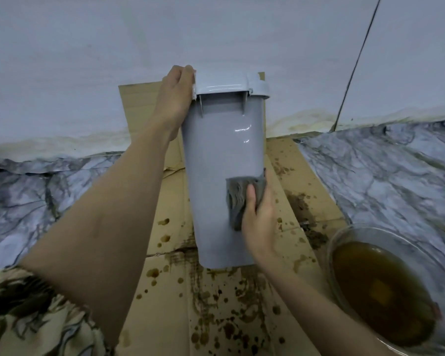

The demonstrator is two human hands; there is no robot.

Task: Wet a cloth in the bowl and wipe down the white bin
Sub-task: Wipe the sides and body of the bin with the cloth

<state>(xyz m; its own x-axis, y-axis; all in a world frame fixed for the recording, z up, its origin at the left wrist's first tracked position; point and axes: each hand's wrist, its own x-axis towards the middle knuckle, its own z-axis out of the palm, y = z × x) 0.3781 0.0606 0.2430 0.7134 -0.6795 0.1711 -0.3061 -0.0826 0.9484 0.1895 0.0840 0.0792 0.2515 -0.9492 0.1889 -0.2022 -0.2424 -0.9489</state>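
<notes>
Left hand clamping white bin at lid edge; right hand pinching grey cloth against side. Best: long overlapping strokes, steady bracing.

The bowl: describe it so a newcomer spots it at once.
Start at the white bin standing on the spotted cardboard. Look to its lower right, at the picture's edge: the bowl sits there on the marbled floor. It alone is clear-walled, round and filled with brown water.

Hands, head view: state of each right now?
Left hand: grips the top rim of the white bin, steadying it.
Right hand: holds the grey cloth and presses it against the bin's side.
</notes>
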